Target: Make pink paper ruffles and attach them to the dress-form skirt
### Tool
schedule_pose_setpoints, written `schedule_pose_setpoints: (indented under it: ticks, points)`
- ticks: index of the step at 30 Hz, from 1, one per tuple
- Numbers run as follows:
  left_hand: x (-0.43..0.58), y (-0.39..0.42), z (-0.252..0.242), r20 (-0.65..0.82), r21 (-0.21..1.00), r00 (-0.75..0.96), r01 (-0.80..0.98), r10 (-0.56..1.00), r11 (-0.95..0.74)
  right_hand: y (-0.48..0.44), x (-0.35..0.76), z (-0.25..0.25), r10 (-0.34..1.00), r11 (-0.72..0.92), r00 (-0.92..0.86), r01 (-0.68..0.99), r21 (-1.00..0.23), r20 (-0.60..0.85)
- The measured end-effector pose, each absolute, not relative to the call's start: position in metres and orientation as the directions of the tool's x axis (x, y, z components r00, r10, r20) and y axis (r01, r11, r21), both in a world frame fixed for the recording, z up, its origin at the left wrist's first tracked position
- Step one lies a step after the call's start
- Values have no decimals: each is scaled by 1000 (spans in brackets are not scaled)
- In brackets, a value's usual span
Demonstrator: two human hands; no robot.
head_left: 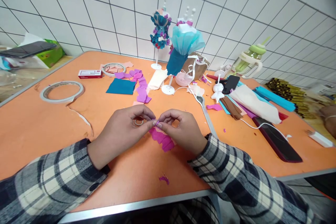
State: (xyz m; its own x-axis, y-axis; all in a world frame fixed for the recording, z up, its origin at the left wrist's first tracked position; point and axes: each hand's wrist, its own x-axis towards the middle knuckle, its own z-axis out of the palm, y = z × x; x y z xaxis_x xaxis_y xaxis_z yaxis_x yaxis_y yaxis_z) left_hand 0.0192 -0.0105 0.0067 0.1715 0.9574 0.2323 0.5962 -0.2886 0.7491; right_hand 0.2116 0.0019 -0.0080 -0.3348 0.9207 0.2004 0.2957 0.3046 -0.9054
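Observation:
Over the middle of the table my left hand and my right hand meet fingertip to fingertip. Both pinch a small bit of purple crepe paper, mostly hidden by the thumbs. Just below the fingers lies a ruffled magenta crepe paper piece; whether it joins the pinched bit I cannot tell. A ring shows behind my left hand. Beyond the hands, purple paper pieces trail across the table, beside a flat teal paper square. A magenta scrap lies near the front edge.
Double-sided tape roll and small box sit left. Paper-decorated stands rise at the back, near a pink bowl. To the right are scissors, folded papers, a phone and a green-lidded bottle.

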Motion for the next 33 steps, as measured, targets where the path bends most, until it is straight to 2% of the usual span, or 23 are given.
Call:
schedule_pose_setpoints:
  ticks: [5, 9, 13, 16, 20, 23, 28, 33]
  points:
    - [18, -11, 10, 245, 732, 235, 591, 941, -338, 6, 217, -7, 912, 210, -396, 223, -952, 109]
    - [15, -8, 9, 188, 803, 269, 511, 945, -306, 5, 218, -3, 896, 189, -434, 191, -963, 90]
    - [9, -6, 8, 77, 958, 363, 231, 929, -169, 2, 216, -2, 899, 168, -429, 164, -972, 83]
    - [9, -5, 9, -15, 999, 367, 43, 930, -1, 3, 217, -3, 920, 108, -386, 96, -990, 63]
    - [14, -1, 7, -87, 991, 364, 124, 927, 45, 6, 216, -5, 941, 25, -338, -19, -999, 30]
    - [17, 0, 3, -95, 983, 373, 183, 923, 27, 7, 215, -4, 952, 29, -304, -28, -999, 36]
    - [17, 0, 1, 40, 946, 241, 302, 970, -114, 8, 215, -4, 964, 41, -261, -16, -999, 44]
    - [19, -3, 4, 82, 932, 181, 335, 980, -140, 7, 215, -3, 970, 24, -240, -54, -998, 36]
